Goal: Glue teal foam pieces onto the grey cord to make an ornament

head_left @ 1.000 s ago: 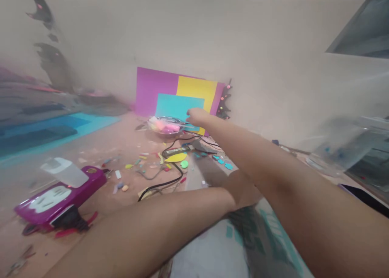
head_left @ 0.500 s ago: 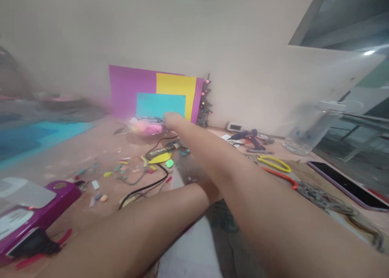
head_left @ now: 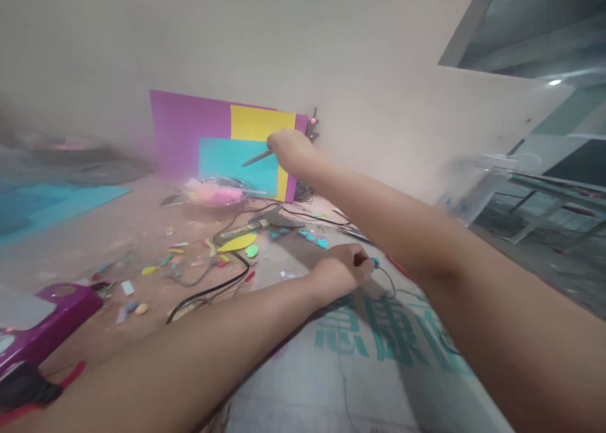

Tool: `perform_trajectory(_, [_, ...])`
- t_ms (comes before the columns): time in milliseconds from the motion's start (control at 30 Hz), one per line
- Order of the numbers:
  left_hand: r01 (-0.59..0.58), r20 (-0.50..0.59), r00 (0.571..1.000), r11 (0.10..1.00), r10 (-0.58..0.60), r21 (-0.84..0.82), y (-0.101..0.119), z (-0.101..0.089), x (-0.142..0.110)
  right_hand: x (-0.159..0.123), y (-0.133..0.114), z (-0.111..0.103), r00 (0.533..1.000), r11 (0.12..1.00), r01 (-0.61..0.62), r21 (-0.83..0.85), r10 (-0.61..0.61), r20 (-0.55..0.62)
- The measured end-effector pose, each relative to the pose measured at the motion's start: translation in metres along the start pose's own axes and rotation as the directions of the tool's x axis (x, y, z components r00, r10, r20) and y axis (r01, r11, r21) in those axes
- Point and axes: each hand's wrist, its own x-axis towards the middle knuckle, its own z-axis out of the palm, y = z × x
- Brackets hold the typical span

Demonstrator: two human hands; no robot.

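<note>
My right hand (head_left: 293, 152) is raised in front of the upright coloured sheets, its fingers closed around a thin grey stick-like tool (head_left: 255, 158) that points left. Lower down, over a white board with green lettering (head_left: 360, 338), my left hand (head_left: 341, 269) is pinched on a thin dark wire (head_left: 392, 284). A small blue piece (head_left: 375, 262) shows at its fingertips. Several blue flower-shaped pieces (head_left: 315, 238) lie just beyond this hand. A clear bowl (head_left: 218, 193) with pink and pale stuff in it stands at the foot of the sheets.
Purple, yellow and blue sheets (head_left: 189, 117) lean on the wall. Black cord (head_left: 208, 289), a yellow leaf shape (head_left: 239, 242), a green piece (head_left: 252, 251) and scraps lie left of the board. A purple power strip (head_left: 71, 313) stands at left, and a clear container (head_left: 466, 187) at right.
My right hand has risen from beside the bowl with the stick-like tool now visible in it. My left hand has come out from behind my right forearm. The view has turned right.
</note>
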Motion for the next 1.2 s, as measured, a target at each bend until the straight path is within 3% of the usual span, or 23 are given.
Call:
perform_trajectory(167, [-0.005,-0.045,0.999,1.0,0.006,0.017,-0.002,-0.001,-0.001,-0.101,0.055,-0.067,0.998,0.999,0.004,0.035,-0.002,-0.068])
perform_trajectory(300, [-0.03,-0.068,0.997,0.998,0.034,0.048,0.001,-0.005,-0.003,-0.199,0.084,-0.096,0.98,0.986,0.083,0.145,-0.107,0.166])
perform_trajectory(433, [0.007,-0.082,0.997,0.999,-0.004,0.036,0.008,-0.009,-0.005,-0.261,0.095,-0.107,0.928,0.957,0.224,0.186,-0.268,0.26])
perform_trajectory(533, [0.015,-0.081,0.997,1.0,-0.014,0.012,0.01,-0.01,-0.005,-0.281,0.093,-0.109,0.909,0.94,0.231,0.25,-0.3,0.289])
perform_trajectory(633, [0.011,-0.082,0.997,1.0,-0.009,0.02,0.009,-0.011,-0.005,-0.285,0.086,-0.101,0.929,0.92,0.121,0.372,-0.237,0.283])
perform_trajectory(800, [0.009,-0.063,0.998,1.0,-0.009,-0.002,0.01,-0.011,-0.005,-0.283,0.08,-0.063,0.963,0.902,-0.069,0.427,-0.053,0.266])
perform_trajectory(933, [0.011,-0.063,0.998,1.0,-0.012,-0.011,0.01,-0.01,-0.005,-0.294,0.083,-0.035,0.959,0.849,-0.099,0.519,-0.058,0.278])
perform_trajectory(1067, [0.027,-0.071,0.997,1.0,-0.028,-0.013,0.008,-0.009,-0.005,-0.309,0.094,-0.024,0.996,0.839,-0.001,0.544,-0.047,0.075])
perform_trajectory(1200, [0.009,-0.073,0.997,1.0,-0.009,0.013,0.005,-0.008,-0.006,-0.319,0.116,-0.01,0.992,0.915,-0.027,0.403,0.076,-0.105])
